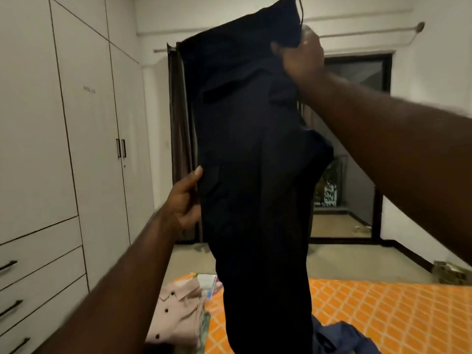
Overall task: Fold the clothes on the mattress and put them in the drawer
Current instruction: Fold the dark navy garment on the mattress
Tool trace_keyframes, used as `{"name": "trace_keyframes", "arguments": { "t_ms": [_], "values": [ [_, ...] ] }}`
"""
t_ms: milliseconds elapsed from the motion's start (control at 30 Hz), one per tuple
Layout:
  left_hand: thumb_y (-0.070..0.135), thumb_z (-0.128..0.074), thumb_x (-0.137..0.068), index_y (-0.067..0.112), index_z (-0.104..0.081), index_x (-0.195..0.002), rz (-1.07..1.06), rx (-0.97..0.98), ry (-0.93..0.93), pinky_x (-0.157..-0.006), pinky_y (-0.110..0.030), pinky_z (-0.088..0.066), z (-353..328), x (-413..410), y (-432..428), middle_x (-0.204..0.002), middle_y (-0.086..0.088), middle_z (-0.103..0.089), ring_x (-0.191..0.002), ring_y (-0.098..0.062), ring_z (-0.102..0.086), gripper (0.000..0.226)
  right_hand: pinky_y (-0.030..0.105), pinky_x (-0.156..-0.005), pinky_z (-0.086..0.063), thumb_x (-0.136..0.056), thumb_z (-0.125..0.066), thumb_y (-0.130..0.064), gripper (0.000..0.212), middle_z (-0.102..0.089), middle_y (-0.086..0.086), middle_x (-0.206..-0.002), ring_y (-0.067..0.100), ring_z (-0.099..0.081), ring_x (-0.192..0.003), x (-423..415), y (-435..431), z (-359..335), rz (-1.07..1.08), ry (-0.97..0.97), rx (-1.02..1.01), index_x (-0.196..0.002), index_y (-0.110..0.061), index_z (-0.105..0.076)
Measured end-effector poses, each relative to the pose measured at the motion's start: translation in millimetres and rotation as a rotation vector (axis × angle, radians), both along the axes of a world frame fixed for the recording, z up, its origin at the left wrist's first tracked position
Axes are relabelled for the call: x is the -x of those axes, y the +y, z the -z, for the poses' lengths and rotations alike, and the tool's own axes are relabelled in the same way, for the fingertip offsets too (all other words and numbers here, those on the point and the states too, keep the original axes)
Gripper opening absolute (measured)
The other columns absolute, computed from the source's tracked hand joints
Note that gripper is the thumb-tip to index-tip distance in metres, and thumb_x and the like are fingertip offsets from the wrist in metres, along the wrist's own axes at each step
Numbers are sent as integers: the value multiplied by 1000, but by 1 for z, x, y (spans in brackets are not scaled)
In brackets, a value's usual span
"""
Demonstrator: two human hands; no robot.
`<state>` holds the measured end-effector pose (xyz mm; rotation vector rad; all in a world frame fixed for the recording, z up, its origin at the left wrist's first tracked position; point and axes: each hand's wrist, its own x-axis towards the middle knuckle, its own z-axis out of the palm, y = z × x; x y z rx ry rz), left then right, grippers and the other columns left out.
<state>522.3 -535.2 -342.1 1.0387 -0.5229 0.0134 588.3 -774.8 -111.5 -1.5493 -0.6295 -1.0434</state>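
Observation:
A black pair of trousers [250, 175] hangs lengthwise in the air in front of me, over the mattress [383, 315] with its orange patterned sheet. My right hand [302, 60] grips the top end high up. My left hand [185, 198] pinches the left edge about halfway down. A folded pink shirt [176, 315] with dark buttons lies at the mattress's left edge. A blue garment [342, 338] lies crumpled at the bottom. The drawers [38, 282] with dark handles sit low in the white wardrobe at left.
The white wardrobe [76, 123] fills the left wall. A dark glass door [357, 149] and a brown curtain [181, 149] stand at the far wall. Bare floor [357, 264] lies beyond the mattress, with a small box [449, 274] at right.

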Motion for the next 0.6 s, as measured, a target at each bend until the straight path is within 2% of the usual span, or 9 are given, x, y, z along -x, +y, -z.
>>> {"name": "trace_keyframes", "arguments": {
  "t_ms": [100,200,233,300,367,433,467,533,600],
  "values": [
    [16,-64,-88,9,-76,-110,-150,-41,-78,-90,-38,-59,-7,0,-12,-115,-13,-72,-104,-27,-71,26,26,-84,-60,-81,-82,-31,26,-71,-9,-97,9,-70,-91,-22,-14,13,-67,231,-53,-100,-24,-67],
    [11,-51,-92,5,-73,-106,-203,-51,-119,-84,-36,-60,-11,0,-21,-107,-13,-74,-97,-26,-72,26,22,-56,-57,-96,-68,-21,6,-69,-3,-79,10,-67,-69,-36,-25,32,-258,547,-86,-98,-15,-68],
    [11,-53,-92,3,-69,-108,-223,-38,-119,-82,-36,-60,-11,-2,-21,-105,-13,-74,-95,-26,-71,24,20,-51,-53,-100,-61,-20,11,-65,-3,-73,10,-63,-65,-37,-30,43,-332,660,-97,-92,-15,-66],
    [13,-57,-92,2,-64,-112,-270,-12,-114,-80,-35,-60,-9,-7,-20,-103,-12,-72,-93,-25,-71,24,23,-53,-53,-103,-54,-27,19,-62,1,-81,13,-61,-71,-42,-43,68,-429,836,-157,-91,-15,-63],
    [17,-58,-94,4,-64,-113,-302,17,-93,-81,-35,-59,-7,-13,-23,-102,-12,-71,-92,-23,-70,24,23,-52,-56,-104,-52,-39,29,-65,5,-88,17,-67,-70,-55,-55,102,-563,920,-310,-99,-13,-64],
    [21,-58,-97,6,-67,-110,-342,60,-18,-81,-35,-58,-4,-19,-28,-99,-11,-72,-88,-22,-71,22,27,-58,-60,-102,-51,-51,42,-73,7,-85,19,-72,-64,-65,-60,151,-678,1007,-442,-105,-12,-67],
    [22,-57,-99,5,-69,-109,-372,87,41,-80,-35,-59,-2,-23,-32,-98,-11,-73,-87,-23,-71,22,31,-67,-61,-100,-52,-54,45,-75,8,-87,20,-73,-71,-71,-61,179,-694,1077,-485,-107,-13,-69],
    [23,-57,-101,3,-69,-108,-447,124,182,-76,-36,-60,2,-37,-37,-99,-15,-74,-86,-27,-72,25,36,-91,-56,-97,-53,-61,54,-76,11,-111,24,-73,-96,-72,-57,235,-738,1192,-526,-116,-14,-72],
    [24,-52,-103,3,-66,-100,-517,126,340,-68,-36,-57,11,-53,-39,-98,-17,-71,-82,-30,-69,25,38,-100,-50,-96,-49,-68,66,-74,13,-120,29,-73,-103,-70,-50,279,-859,1238,-509,-127,-13,-69]
  ]
}}
